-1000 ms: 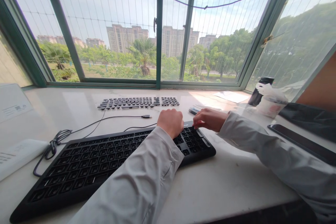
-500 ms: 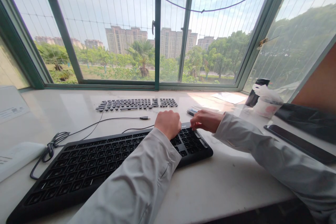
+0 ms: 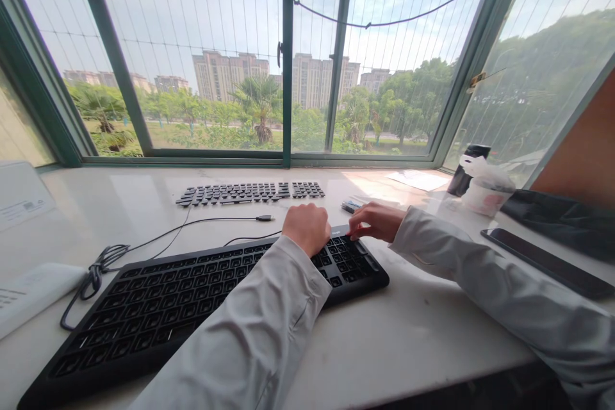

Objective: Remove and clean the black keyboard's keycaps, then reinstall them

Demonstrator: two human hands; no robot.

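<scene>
A black keyboard (image 3: 206, 282) without its keycaps lies slanted across the table, its open sockets facing up. My left hand (image 3: 306, 228) is closed in a loose fist over the keyboard's back part, left of the number pad; its fingertips are hidden behind the knuckles. At the back right corner, my right hand (image 3: 375, 220) has thumb and fingers drawn together on the number pad's top row. Whatever they pinch is too small or covered to make out. Behind the keyboard, rows of loose black keycaps (image 3: 235, 193) are laid out in keyboard order.
A coiled cable (image 3: 102, 262) with a USB plug (image 3: 265, 218) lies behind the keyboard. White boxes (image 3: 33, 291) stand at the left. On the right are a phone (image 3: 548, 261), a wrapped cup (image 3: 487, 195), a black bottle (image 3: 468, 170) and paper (image 3: 418, 180). Windows rise behind.
The view has shifted slightly. My right fingers have moved a little at the keyboard's corner, while my left hand stays in nearly the same place.
</scene>
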